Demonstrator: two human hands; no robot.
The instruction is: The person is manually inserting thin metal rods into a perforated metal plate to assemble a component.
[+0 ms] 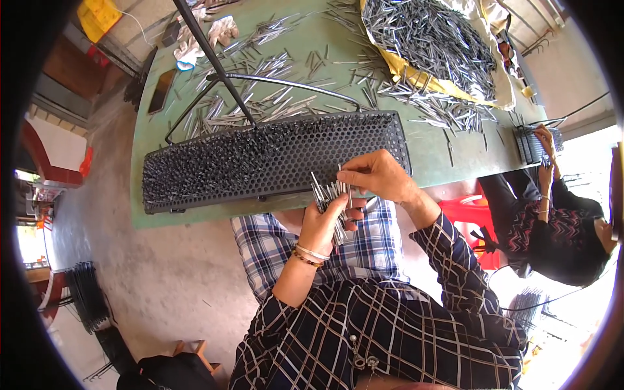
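My left hand is closed round a bundle of thin grey metal rods, whose ends stick out above and below the fingers. Just above it, my right hand pinches a single rod between thumb and forefinger beside the bundle. Both hands are at the near edge of a long black perforated rack. Small dark pieces stand packed in the rack's holes on its left and along its back. Toward the right and front, many holes are bare.
The green table carries scattered rods, a phone, gloves and a big sack of rods. A black bar rises from the rack. At right, a co-worker handles another rack near a red stool.
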